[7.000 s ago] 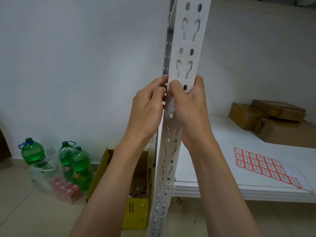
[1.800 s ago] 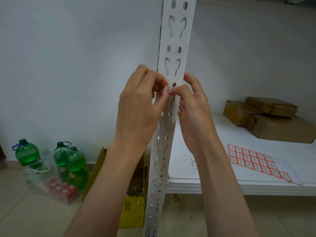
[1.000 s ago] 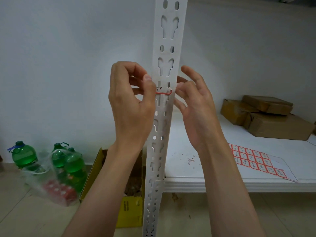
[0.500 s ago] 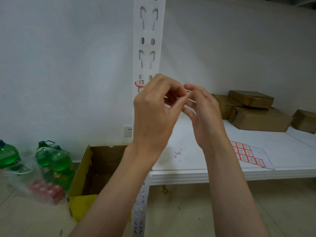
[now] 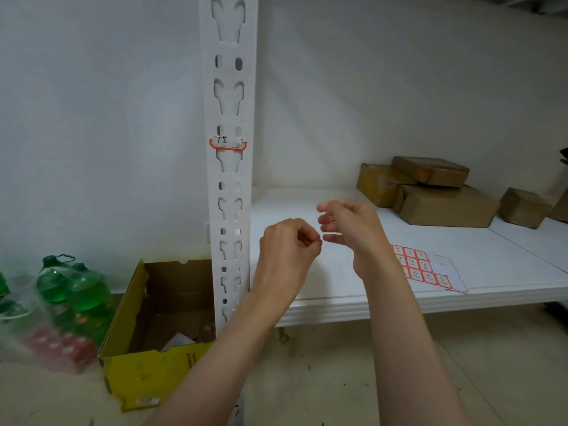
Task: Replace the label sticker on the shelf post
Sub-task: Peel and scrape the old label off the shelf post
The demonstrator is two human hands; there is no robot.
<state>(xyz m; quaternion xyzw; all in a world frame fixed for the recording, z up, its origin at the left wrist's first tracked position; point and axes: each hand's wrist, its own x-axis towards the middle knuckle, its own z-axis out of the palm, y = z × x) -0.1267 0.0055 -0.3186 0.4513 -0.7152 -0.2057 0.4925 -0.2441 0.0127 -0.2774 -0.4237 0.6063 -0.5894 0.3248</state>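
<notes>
label sticker (image 5: 227, 144): a red-edged remnant with a handwritten number clings to the front of the shelf post (image 5: 229, 167), about mid-height; its upper part looks torn off, so I judge the old label only partly peeled
shelf post: white, slotted, upright; it stands at the left front corner of the shelf board (image 5: 338, 305), which juts to the right of the post
left hand (image 5: 287, 252): held just right of the post and well below the sticker; fingers curled in with fingertips pinched together, likely on a scrap of peeled label, though what they hold is too small to tell
right hand (image 5: 350, 232): just right of the left hand, farther from the post; fingers loosely spread and gripping nothing visible; probably poised to pick the scrap off the other hand
sticker sheet (image 5: 424, 269): flat on the shelf board, well right of the post and partly behind the right wrist; rows of red-bordered labels, with a blank corner where some seem used; kept within reach as the source of the new label
yellow box (image 5: 147, 361): open on the floor just left of the post's foot; inside lie paper scraps and brownish debris, so it likely serves as a waste bin
brown parcels (image 5: 430, 192): stacked at the back of the shelf board, far right of the post; sealed, contents hidden
green bottles (image 5: 70, 287): on the floor far left of the post, wrapped in a clear plastic bag with something red beneath
</notes>
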